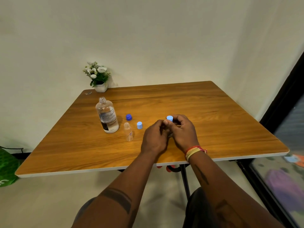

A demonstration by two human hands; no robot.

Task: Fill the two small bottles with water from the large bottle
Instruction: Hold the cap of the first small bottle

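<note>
A square wooden table (181, 102) with a warm grain pattern and a pale edge band carries everything here. At its far left corner sits a small white faceted pot of artificial white flowers (98, 76).

The large bottle (107, 115) stands upright on the left part of the table, uncapped, clear plastic with a threaded neck. It holds clear water to roughly half its height. Its label is white with small dark print above a black lower band; the writing is too small to read. Just right of it lies its dark blue ribbed cap (129, 117).

In front of that cap stands one small bottle (128, 131), clear, slim, open at the mouth; whether it holds any water cannot be told. It bears a small red and white sticker, unreadable. A light blue smooth cap (139, 125) rests on the table just beside it.

Near the table's middle both hands meet around the second small bottle (170, 134), which is almost wholly hidden. The left hand (154, 139) curls round its body; the right hand (182, 130), with red and yellow threads at the wrist, pinches the light blue cap (169, 118) on its top with curled fingers.
</note>
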